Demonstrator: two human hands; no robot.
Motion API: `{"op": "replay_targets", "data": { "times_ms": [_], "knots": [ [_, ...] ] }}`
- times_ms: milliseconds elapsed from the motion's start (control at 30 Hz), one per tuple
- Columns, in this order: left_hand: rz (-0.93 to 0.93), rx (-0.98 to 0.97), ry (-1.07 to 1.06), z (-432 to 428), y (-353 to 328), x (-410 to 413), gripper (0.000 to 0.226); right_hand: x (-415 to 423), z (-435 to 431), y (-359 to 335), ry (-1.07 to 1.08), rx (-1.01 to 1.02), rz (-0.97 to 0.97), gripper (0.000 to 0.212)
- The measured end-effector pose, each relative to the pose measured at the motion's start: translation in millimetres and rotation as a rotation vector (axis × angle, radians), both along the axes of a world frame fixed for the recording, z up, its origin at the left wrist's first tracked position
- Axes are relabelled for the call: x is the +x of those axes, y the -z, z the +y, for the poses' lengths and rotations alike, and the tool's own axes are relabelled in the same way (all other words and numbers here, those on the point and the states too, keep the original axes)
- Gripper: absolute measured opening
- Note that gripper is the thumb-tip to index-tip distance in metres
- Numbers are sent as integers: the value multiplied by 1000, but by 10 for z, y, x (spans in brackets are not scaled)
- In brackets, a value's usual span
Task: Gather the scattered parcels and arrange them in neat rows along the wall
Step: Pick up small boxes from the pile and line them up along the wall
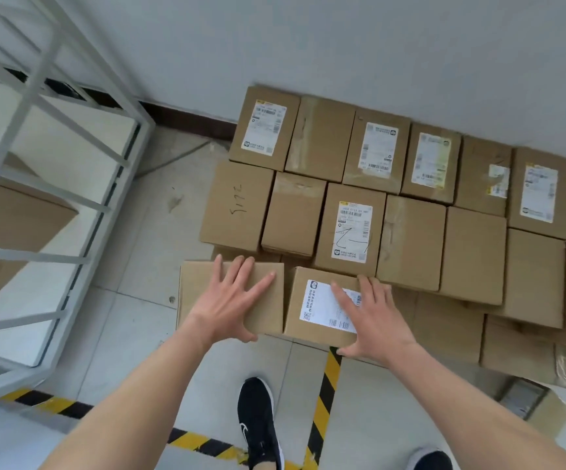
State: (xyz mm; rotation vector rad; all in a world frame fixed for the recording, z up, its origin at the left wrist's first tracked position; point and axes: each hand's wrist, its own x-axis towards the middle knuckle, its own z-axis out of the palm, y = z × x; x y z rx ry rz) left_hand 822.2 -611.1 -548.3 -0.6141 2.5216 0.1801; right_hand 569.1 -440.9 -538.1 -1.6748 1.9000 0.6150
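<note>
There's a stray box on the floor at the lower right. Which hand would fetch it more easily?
The right hand, probably: it rests on the labelled box, nearer the stray box, while the left hand lies on the plain box, farther left.

Two hands: left hand [229,300] and right hand [371,320]. Two shoes [257,425]. One white metal rack [37,96]. Six cardboard parcels [318,134] wholly in view in the wall row, six in the next; further ones partly hidden, uncounted.
</note>
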Motion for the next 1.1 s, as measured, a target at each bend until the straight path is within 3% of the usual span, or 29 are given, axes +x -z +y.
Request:
{"op": "replay_targets", "data": {
  "times_ms": [333, 567, 867, 1100],
  "knots": [
    [-11, -4, 62, -297, 653, -56, 137, 122, -56, 704, -6, -87, 8, 132],
    [-80, -9, 88, -210, 553, -205, 135, -37, 131, 671, -24, -158, -69, 118],
    [76, 79, 313, 951, -329, -2239, 119, -1169, 1021, -179, 306, -316, 3, 96],
    [100, 192, 390, 2808, -1147, -4195, 114, -2448, 2926, -1041, 739, -246, 112, 102]
  ]
}}
